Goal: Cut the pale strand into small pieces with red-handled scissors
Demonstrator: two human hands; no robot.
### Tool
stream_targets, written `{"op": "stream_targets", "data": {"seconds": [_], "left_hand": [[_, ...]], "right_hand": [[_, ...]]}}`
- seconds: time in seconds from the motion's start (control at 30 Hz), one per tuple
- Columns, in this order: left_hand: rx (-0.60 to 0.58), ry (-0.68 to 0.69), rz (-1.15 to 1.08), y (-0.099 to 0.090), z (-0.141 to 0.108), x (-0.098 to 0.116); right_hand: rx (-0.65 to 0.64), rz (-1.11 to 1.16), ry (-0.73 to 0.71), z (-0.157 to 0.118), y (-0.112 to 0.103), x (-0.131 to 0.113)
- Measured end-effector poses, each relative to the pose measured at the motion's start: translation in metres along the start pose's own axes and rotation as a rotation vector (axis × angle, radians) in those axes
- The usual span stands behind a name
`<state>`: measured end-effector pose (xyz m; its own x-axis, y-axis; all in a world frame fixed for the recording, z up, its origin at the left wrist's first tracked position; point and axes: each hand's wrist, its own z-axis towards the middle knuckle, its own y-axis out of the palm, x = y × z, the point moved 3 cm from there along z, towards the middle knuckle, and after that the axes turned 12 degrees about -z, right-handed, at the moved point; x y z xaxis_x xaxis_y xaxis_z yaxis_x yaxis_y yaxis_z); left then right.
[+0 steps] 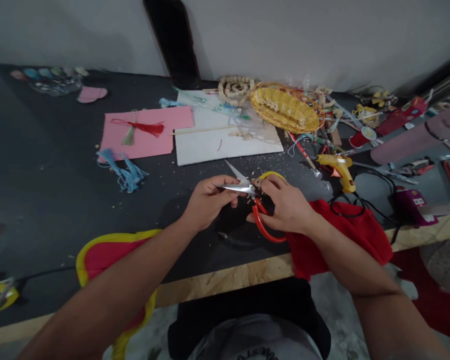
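Over the dark table, my right hand (290, 205) is closed around scissors (264, 227) with red handles. Their two silver blades stand apart and point left. A small beige piece shows at the tips of the right thumb and forefinger. My left hand (206, 200) is closed at the blades, its thumb and fingers pinched together by the lower blade; what lies between them is too small and partly hidden to make out. Tiny beige crumbs lie around the hands. Behind the right hand a yellow curved edge (272, 175) peeks out, and a red cloth (341, 230) lies under the forearm.
Behind the hands lie a white board (198, 150), a pink sheet (112, 135) with tassels, a blue tassel (125, 172) and a yellow wicker basket (285, 120). A yellow glue gun (339, 170), red thread spool (360, 137) and purple box (412, 205) with cables crowd the right.
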<state>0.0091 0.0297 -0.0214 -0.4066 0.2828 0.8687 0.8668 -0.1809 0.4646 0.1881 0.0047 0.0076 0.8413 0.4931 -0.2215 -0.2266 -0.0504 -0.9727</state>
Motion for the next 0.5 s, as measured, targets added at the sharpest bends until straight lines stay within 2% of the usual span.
{"op": "stream_targets", "data": {"seconds": [0.33,0.5], "left_hand": [[-0.013,-0.019,0.014,-0.0001,-0.0005,-0.0003],[-0.008,-0.001,-0.025,0.0022,-0.0008,0.0007]], "right_hand": [[-0.01,0.043,-0.039,-0.0012,0.0027,0.0018],[-0.038,0.025,-0.005,-0.0025,0.0011,-0.0007]]}}
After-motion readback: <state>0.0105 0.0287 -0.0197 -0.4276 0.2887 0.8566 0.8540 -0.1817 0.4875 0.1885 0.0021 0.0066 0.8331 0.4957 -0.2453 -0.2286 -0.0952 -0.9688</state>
